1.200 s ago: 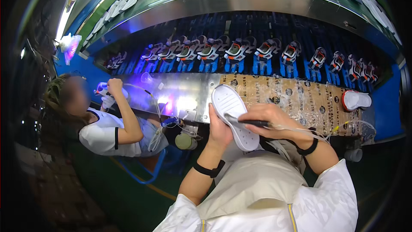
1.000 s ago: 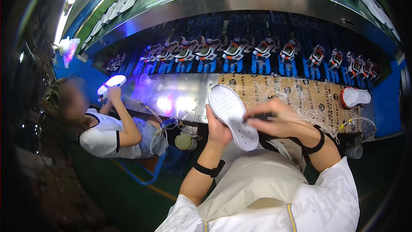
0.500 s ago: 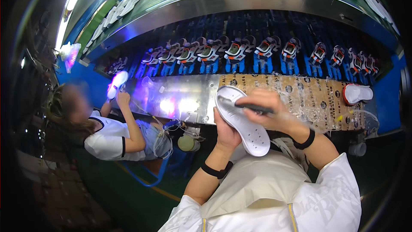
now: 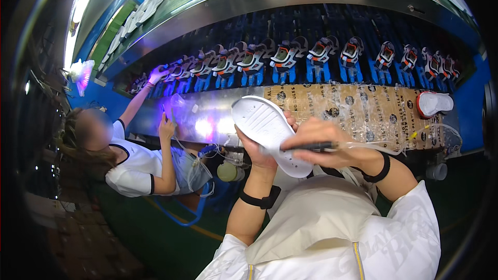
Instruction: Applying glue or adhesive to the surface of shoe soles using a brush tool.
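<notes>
A white shoe sole (image 4: 258, 119), ridged inside and dotted with small holes toward its lower end, is held at a slant in front of my body. My left hand (image 4: 259, 156) grips it from below, fingertips wrapping round its right edge. In my right hand (image 4: 324, 139) is a slim black-handled brush (image 4: 314, 147) with a clear tube running from its back end. The brush's tip is blurred by motion near the lower part of the sole; whether it touches cannot be made out.
A bench covered with printed brown tape (image 4: 358, 114) lies ahead, with a white and red sole (image 4: 434, 104) at its right. Behind runs a row of shoe uppers (image 4: 285, 57) on blue stands. A seated co-worker (image 4: 137, 163) on the left reaches toward that row. A green-lidded pot (image 4: 226, 171) hangs below.
The sole has shifted left and turned, and the brush has moved from its upper part to its lower part. The co-worker no longer holds a sole and has stretched an arm toward the row.
</notes>
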A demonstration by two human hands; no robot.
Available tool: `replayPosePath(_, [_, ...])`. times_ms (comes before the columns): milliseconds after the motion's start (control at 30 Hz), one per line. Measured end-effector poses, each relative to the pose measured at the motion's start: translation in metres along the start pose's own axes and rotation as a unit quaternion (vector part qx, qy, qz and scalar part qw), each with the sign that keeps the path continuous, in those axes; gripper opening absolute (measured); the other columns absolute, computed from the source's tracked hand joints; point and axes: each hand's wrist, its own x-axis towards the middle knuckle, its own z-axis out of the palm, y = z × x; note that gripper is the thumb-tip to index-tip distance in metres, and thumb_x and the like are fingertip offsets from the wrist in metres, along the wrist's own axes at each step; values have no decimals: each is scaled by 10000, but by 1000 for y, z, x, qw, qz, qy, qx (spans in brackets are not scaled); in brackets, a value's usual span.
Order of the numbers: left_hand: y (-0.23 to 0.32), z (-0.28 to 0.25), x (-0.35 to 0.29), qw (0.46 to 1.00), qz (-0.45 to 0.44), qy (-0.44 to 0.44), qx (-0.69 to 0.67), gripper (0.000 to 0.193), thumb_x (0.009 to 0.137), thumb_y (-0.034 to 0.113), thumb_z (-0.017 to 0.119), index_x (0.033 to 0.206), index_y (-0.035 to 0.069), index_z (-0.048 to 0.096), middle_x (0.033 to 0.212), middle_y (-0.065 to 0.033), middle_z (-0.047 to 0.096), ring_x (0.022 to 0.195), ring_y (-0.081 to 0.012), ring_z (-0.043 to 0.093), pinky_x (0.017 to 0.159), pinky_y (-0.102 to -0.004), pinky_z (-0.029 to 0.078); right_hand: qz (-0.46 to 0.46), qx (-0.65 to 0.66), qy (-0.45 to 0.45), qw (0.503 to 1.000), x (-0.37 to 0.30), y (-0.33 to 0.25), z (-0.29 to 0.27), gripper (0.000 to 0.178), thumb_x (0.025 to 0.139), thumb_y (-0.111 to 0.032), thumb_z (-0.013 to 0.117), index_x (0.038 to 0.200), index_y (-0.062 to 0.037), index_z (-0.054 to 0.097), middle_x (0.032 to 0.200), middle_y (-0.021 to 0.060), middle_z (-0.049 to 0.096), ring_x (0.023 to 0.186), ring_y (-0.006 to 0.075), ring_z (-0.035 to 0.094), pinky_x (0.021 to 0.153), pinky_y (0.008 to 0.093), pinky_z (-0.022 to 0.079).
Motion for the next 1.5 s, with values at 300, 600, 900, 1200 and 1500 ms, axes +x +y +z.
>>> replayPosePath(300, [32,6,13,999,-2,8,-51,929,928,836,389,1296,-4,532,1144,-187,528,959,-283,547,869,-420,521,-40,71,-81,993,5,-18,-1,305,893,-131,755,1196,-137,730,864,36,641,809,225,621,764,380,421])
replayPosePath(600, [58,25,27,997,0,-69,-43,957,893,874,393,1275,17,584,1136,-177,532,923,-263,538,825,-400,510,-66,-21,-156,985,15,-26,-14,325,903,-173,755,1222,-115,737,903,54,679,877,240,631,792,395,427])
replayPosePath(900, [73,58,36,979,-68,-152,114,1001,822,940,431,1259,58,618,1086,-169,534,875,-241,507,769,-369,447,-22,-31,-102,994,22,-42,-25,297,907,-173,751,1201,-123,750,876,47,674,879,219,630,805,398,433])
replayPosePath(1200, [80,68,57,961,-127,-166,182,1171,833,979,252,1396,-6,546,1173,-310,669,986,-405,708,831,-504,605,14,-44,-107,993,29,-49,-31,304,876,-131,760,1177,-90,739,889,89,686,823,274,665,831,407,480])
replayPosePath(1500, [73,89,77,871,-149,-136,449,835,1076,674,194,1436,11,552,1176,-214,720,1004,-322,744,867,-427,635,13,-41,-143,989,30,-45,-28,311,847,-147,805,1150,-88,763,833,65,639,775,256,612,716,395,472])
